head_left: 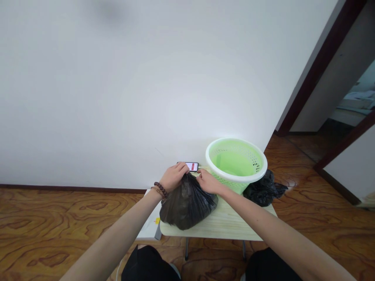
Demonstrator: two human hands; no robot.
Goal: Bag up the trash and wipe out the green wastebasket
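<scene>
A full black plastic bag (187, 205) rests on the left side of a small pale wooden table (231, 224). My left hand (175, 175) has its fingers closed on the gathered top of the bag; beaded bracelets circle that wrist. On the other side of the bag's top, my right hand (207, 181) is pinched at the plastic, its fingertips partly hidden. Just behind the left fingers lies a phone (192, 166) with a lit screen and a cable at its right end.
A green basket with a white rim (209, 162) stands right of my right hand. Beyond it sits another black plastic bag (263, 189) at the table's right edge. A white wall (146, 97) rises behind the table. A white box (150, 226) is at the left, below the tabletop.
</scene>
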